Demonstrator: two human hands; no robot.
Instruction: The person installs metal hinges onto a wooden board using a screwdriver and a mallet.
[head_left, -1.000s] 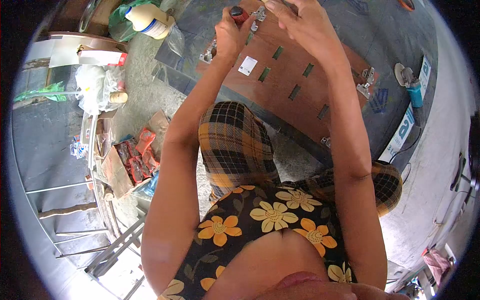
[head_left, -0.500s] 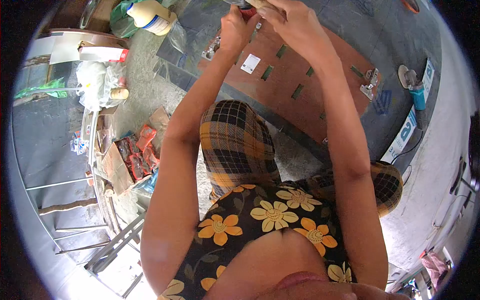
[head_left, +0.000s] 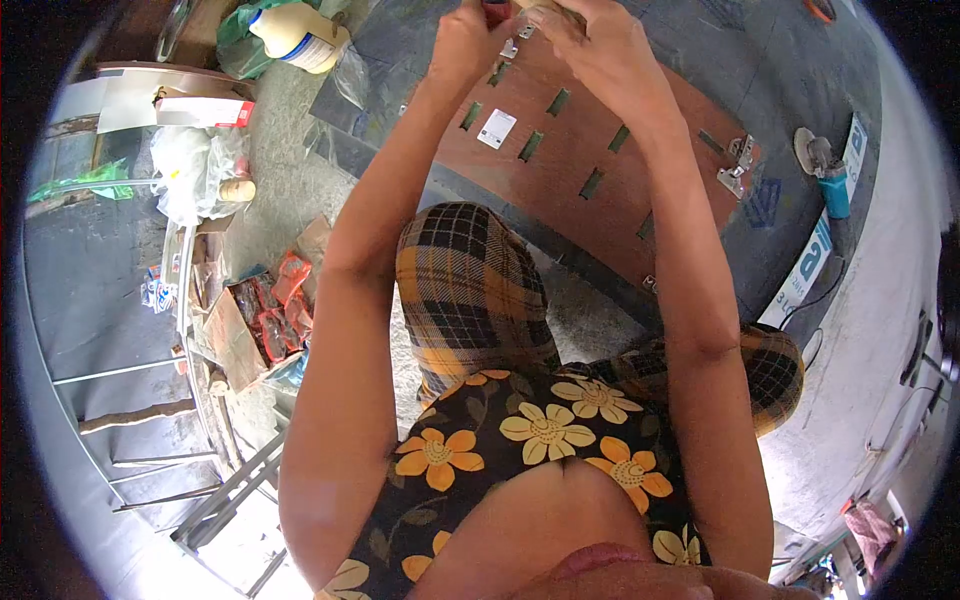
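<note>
At the top edge of the head view my left hand (head_left: 465, 42) is closed around a red object (head_left: 496, 12), mostly cut off by the frame. My right hand (head_left: 600, 55) meets it there, fingers closed on a pale, beige thing (head_left: 548, 6) whose kind I cannot make out. Below both hands lies a reddish-brown wooden panel (head_left: 560, 160) with several rectangular slots. It carries a white label (head_left: 497, 128). A metal hinge (head_left: 737, 167) is fixed at its right side, and a small metal fitting (head_left: 510, 48) shows just beneath the hands.
An angle grinder (head_left: 826, 170) lies to the right by a lettered strip (head_left: 803, 275). At upper left stands a cream bottle with a blue cap (head_left: 300, 38). A cardboard box of red packets (head_left: 268, 315) and a metal frame (head_left: 120, 370) are on the left.
Both hands have shifted slightly upward, the left a little leftward too, so the held objects are more cut off. The left-hand hinge on the panel is now mostly covered by my left arm.
</note>
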